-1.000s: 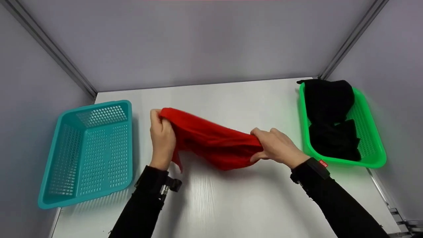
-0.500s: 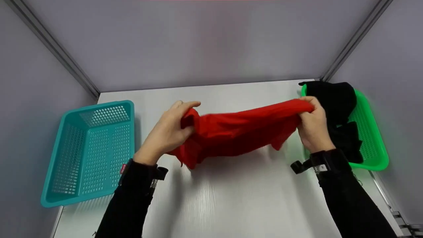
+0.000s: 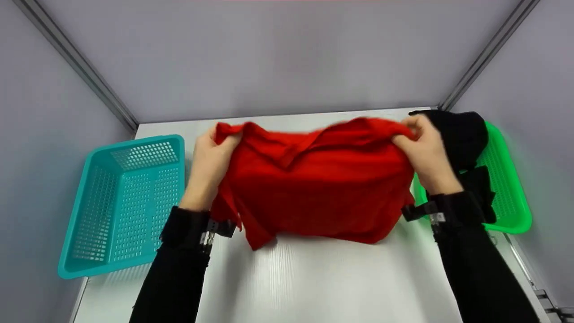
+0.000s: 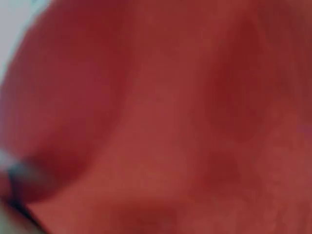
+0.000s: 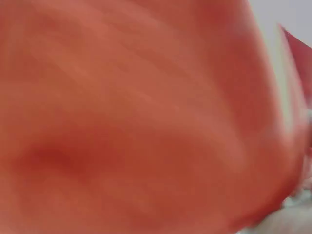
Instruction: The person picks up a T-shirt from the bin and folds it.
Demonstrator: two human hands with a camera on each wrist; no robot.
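Observation:
A red garment (image 3: 314, 193) of soft fabric hangs spread between both hands over the white table, its upper edge dipping in a V-shaped fold near the middle. My left hand (image 3: 210, 157) pinches its upper left corner, thumb in front. At the upper right corner my right hand (image 3: 426, 150) grips the fabric between thumb and fingers. A loose flap dangles at the lower left. Blurred red fabric (image 4: 161, 122) fills most of the left wrist view, and in the right wrist view the garment (image 5: 146, 122) covers nearly everything, with only a bit of the hand showing at the lower right corner.
On the left stands a teal perforated basket (image 3: 181, 179) with nothing in it. A green basket (image 3: 515, 193) at the right holds black cloth (image 3: 462, 139), part of it over the far rim. Grey panels (image 3: 287, 58) enclose the white table (image 3: 314, 282) behind and at the sides.
The garment has gone from a bunched, slanting strip to a wide hanging sheet. My right hand has moved up and right to its corner; the left has shifted its grip to the upper left corner.

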